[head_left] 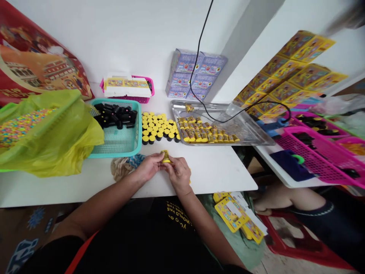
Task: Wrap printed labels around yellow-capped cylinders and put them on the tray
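Observation:
Both my hands meet at the front middle of the white table (216,167), pinched together on one small yellow capped tube (165,157). My left hand (148,166) grips it from the left and my right hand (179,172) from the right. Just behind them stands a block of several yellow-capped black tubes (158,127). To their right a metal tray (251,134) holds rows of labelled yellow tubes (205,133). A teal basket (119,142) with black tubes (115,114) sits to the left.
A yellow-green bag (54,140) of coloured sweets fills the left. A pink basket (128,89) and purple boxes (195,74) stand at the wall. A black cable (199,49) hangs over the tray. Yellow boxes (291,76), pink baskets (316,160) and another person's leg (302,207) are on the right.

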Demonstrator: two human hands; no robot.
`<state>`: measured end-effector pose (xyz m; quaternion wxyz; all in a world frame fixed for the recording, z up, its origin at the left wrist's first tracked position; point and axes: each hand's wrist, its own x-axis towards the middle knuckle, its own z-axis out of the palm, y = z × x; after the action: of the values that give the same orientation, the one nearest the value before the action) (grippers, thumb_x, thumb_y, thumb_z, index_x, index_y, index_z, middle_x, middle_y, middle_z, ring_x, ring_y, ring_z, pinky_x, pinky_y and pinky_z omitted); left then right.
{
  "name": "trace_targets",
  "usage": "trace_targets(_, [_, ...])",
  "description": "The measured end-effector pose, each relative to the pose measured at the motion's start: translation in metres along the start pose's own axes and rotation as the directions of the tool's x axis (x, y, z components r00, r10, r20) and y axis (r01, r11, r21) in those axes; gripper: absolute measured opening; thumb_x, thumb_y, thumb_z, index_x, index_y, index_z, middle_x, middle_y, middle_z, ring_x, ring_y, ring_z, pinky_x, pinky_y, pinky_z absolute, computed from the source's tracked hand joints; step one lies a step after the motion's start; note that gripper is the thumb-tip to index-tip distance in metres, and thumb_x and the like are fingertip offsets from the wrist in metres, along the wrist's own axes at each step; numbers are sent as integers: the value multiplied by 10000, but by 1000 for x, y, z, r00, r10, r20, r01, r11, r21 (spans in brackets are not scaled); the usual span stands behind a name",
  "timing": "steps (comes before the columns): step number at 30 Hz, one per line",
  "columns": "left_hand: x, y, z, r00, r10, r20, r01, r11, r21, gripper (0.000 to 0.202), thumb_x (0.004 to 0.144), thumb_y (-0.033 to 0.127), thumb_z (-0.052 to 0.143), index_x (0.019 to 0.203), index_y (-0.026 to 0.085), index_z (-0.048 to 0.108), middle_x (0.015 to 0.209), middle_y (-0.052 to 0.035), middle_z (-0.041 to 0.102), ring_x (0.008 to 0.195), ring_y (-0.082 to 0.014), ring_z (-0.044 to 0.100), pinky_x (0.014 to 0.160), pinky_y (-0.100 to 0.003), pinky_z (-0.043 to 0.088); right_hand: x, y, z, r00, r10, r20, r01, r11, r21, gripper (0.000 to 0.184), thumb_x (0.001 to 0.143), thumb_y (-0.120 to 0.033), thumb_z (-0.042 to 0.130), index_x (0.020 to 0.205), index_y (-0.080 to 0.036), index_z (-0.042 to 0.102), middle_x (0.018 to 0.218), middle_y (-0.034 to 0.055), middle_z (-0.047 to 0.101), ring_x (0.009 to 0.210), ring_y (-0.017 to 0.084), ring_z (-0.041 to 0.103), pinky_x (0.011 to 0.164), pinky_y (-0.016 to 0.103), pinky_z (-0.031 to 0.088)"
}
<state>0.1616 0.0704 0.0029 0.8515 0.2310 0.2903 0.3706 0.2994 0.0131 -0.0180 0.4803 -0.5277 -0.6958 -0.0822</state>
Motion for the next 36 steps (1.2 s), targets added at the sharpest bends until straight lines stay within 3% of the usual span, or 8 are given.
trace_targets(3, [-1,1,0,1000,-3,9,4,1000,-19,159,759,232,756,747,113,650,737,-50,668,652,-146,628,661,-294,504,-1,0,2,1000,18,-3,-18,999,30,249,907,-254,617,1153,-231,656,870,65,677,810,199,606,702,349,530])
trace_targets(8, [-1,0,0,999,-3,-41,3,1000,7,192,747,210,767,707,126,599,710,-37,663,631,-140,634,650,-281,507,-2,1,2,998,-58,-24,59,997,44,185,887,-204,631,1054,-245,699,831,56,682,785,198,607,696,366,525])
trace_targets(14, [-1,1,1,1000,18,-18,-17,1000,21,193,719,178,783,708,124,597,740,-46,670,658,-153,646,671,-297,507,0,-1,-2,999,34,9,-35,989,141,150,901,-249,616,1029,-235,692,820,47,651,788,185,609,697,341,540])
trace_targets(18, [-1,4,0,998,56,9,-56,998,27,176,689,162,798,739,121,634,771,-47,673,711,-167,654,680,-295,499,9,-1,-9,980,182,84,-197,954,227,416,839,-364,695,1220,-224,601,905,48,638,809,187,624,706,338,553])
trace_targets(20, [-1,4,-1,998,42,36,-44,999,32,170,685,161,800,737,121,643,765,-45,671,709,-163,650,684,-291,493,13,-1,-13,970,191,149,-225,938,262,485,821,-400,705,1256,-224,580,914,45,631,800,185,622,703,338,551])
trace_targets(23, [-2,3,-2,997,25,78,-29,998,57,157,692,164,796,736,121,651,754,-45,667,704,-156,643,697,-288,487,17,-3,-19,969,155,192,-205,938,280,409,823,-423,690,1173,-218,631,893,45,627,789,186,614,697,337,538])
trace_targets(30, [-4,3,-3,990,-49,129,41,997,61,168,686,192,809,739,122,666,746,-38,651,676,-134,609,669,-268,468,16,-8,-22,979,135,153,-171,950,261,321,846,-445,662,1064,-209,651,820,35,618,756,184,594,672,327,521])
trace_targets(36, [-3,1,-2,987,-68,147,63,997,41,146,743,233,760,786,126,670,788,-63,668,722,-169,633,713,-310,490,10,-4,-17,991,88,103,-105,980,167,433,869,-407,654,1241,-203,570,944,80,640,858,212,612,760,367,546])
